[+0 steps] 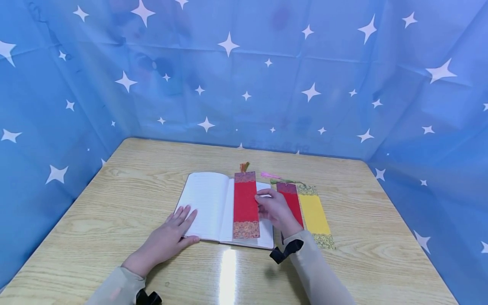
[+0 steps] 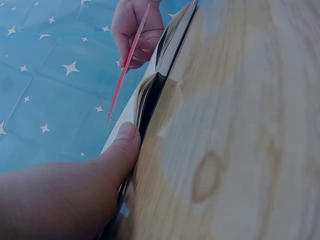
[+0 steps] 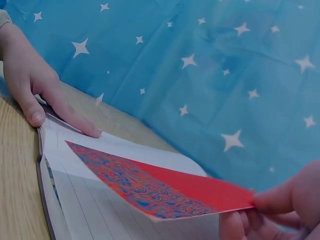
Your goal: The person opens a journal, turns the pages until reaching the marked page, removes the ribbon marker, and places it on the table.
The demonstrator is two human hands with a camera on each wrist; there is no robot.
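Observation:
An open notebook (image 1: 206, 203) with lined white pages lies on the table. My left hand (image 1: 171, 237) rests on its left page with fingers straight, the thumb near the lower edge. Between thumb and fingers, my right hand (image 1: 276, 209) pinches the right edge of a red bookmark (image 1: 245, 201) with patterned ends and an orange-brown tassel (image 1: 244, 167). The bookmark is held above the right page, and the right wrist view shows its patterned end (image 3: 145, 185) raised and tilted over the paper. Seen from the left wrist, the bookmark (image 2: 127, 65) appears edge-on.
Right of the notebook lie a second red bookmark (image 1: 291, 199), partly hidden by my right hand and forearm, and a yellow bookmark (image 1: 315, 214). A pink tassel (image 1: 270, 175) and a green tassel (image 1: 291, 181) lie above them. A blue star-patterned curtain (image 1: 244, 76) surrounds the wooden table (image 1: 114, 190).

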